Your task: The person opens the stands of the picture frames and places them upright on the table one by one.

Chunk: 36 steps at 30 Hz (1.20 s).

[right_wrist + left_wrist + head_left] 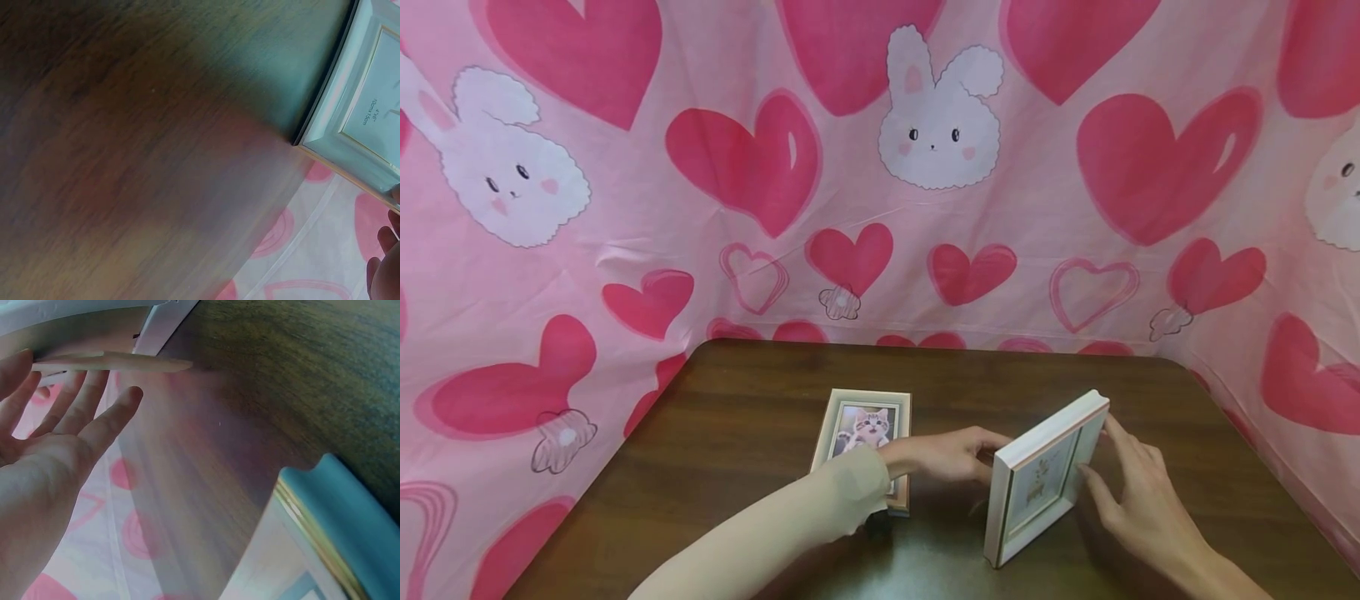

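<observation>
A white picture frame (1004, 512) with a small deer print stands upright on its edge, turned at an angle. My right hand (1138, 493) grips its right side, thumb at the front and fingers toward the back; the right wrist view catches only part of this frame (325, 128) and some fingertips. Behind the frame reaches my left hand (951, 454), its fingertips partly hidden in the head view. Seen from the left wrist, that hand holds a thin, flat stand leg (112, 362) between thumb and fingers at the frame's back.
Beneath my left forearm lies a second picture frame (825, 442) with a kitten picture, partly covered by the sleeve (805, 521). Both frames are on a dark brown wooden table (737, 417). A pink cloth (850, 192) with hearts and rabbits hangs around it.
</observation>
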Each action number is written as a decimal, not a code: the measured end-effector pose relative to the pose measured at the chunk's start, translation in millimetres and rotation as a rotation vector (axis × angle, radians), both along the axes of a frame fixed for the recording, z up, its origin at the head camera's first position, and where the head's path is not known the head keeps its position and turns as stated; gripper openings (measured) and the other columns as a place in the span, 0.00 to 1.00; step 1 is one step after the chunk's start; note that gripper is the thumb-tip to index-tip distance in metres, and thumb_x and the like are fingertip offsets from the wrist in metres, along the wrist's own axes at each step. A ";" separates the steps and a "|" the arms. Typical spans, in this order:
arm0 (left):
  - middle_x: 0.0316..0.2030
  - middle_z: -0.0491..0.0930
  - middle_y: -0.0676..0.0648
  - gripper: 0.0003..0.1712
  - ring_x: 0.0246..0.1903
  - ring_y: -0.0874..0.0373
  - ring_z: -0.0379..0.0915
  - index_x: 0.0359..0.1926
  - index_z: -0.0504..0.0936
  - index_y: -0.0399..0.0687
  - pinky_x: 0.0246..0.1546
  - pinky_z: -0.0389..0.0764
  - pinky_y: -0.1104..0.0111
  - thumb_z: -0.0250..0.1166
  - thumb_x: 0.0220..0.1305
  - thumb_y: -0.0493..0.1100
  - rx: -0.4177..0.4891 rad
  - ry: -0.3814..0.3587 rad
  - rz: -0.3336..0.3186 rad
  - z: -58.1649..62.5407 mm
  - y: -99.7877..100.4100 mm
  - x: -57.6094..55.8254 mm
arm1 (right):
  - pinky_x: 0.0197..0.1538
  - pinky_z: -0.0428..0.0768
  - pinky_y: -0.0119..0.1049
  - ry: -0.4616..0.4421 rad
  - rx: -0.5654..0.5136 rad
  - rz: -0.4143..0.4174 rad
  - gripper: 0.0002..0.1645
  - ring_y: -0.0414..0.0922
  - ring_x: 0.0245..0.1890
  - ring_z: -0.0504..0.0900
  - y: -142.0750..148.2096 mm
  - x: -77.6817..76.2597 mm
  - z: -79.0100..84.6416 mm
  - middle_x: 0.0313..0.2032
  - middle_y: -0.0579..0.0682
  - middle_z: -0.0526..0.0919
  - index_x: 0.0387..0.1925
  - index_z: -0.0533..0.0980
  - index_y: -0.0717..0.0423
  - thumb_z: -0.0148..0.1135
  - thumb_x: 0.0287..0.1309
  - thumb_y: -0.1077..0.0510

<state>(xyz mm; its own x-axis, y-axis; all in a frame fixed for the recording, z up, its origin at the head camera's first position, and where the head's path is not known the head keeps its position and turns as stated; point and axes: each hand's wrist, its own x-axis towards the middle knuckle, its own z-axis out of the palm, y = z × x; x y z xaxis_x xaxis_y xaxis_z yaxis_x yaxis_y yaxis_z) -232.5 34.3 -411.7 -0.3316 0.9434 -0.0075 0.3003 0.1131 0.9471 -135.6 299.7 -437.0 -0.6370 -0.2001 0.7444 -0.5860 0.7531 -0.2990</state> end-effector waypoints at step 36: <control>0.69 0.73 0.31 0.25 0.56 0.71 0.71 0.70 0.72 0.27 0.62 0.73 0.71 0.55 0.75 0.29 0.004 -0.045 -0.020 7.4 3.4 -5.9 | 0.66 0.53 0.25 0.007 -0.006 0.029 0.50 0.51 0.50 0.76 1.7 1.6 -0.7 0.53 0.68 0.82 0.77 0.61 0.69 0.70 0.53 0.67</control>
<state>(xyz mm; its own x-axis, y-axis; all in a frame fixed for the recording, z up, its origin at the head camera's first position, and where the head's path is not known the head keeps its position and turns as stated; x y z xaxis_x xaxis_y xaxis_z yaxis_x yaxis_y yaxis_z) -238.3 37.7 -404.2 -0.3120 0.9499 -0.0182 0.2592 0.1035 0.9603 -133.9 301.4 -437.7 -0.6258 -0.2145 0.7499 -0.6099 0.7339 -0.2991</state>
